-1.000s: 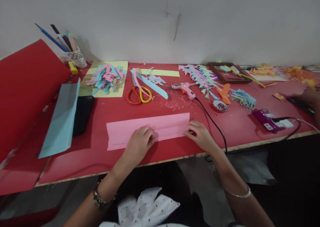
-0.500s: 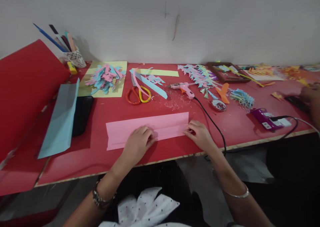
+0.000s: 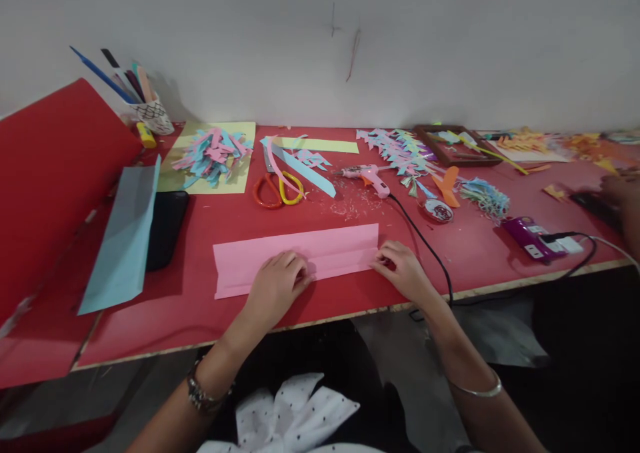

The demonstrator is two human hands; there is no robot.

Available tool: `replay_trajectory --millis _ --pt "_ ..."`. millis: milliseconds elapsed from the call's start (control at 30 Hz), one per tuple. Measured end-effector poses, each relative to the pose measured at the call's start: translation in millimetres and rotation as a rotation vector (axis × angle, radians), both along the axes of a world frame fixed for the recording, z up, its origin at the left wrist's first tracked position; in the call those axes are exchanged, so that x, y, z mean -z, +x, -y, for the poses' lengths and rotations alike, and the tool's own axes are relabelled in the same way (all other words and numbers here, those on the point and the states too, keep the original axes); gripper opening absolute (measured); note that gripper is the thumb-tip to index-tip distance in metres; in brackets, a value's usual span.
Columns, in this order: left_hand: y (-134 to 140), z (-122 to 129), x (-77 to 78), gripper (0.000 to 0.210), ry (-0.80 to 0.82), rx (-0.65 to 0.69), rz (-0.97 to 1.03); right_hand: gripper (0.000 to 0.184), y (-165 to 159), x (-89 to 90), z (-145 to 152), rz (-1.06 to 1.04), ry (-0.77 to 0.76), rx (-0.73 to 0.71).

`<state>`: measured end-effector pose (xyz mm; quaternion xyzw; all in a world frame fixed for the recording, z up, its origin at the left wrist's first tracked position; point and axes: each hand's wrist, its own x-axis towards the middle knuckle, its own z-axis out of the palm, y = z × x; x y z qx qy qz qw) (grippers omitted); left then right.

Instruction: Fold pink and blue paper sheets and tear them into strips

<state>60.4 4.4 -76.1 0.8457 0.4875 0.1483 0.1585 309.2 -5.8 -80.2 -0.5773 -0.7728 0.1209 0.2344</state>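
Left hand [image 3: 278, 278], right hand [image 3: 404, 273]: curled, pinch unclear | pink paper [image 3: 340, 245] under left, touching right

There is one pink sheet [image 3: 330, 245] near, one large blue sheet [image 3: 123, 233] left; one pair of scissors [image 3: 278, 177], one glue gun [image 3: 377, 183] and one brown tray [image 3: 470, 161] far, one patterned cup [image 3: 154, 115] far left, one purple socket box [image 3: 523, 233] right.

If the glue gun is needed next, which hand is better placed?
Probably the right hand: it is nearer the glue gun, at the right end of the pink paper. The left hand rests farther left, on the paper.
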Motion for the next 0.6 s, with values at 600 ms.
replay_trajectory --millis 600 --pt "-23.8 1.3 -0.7 0.019 0.079 0.013 -0.011 0.023 0.1 0.8 2.2 0.004 0.042 0.041"
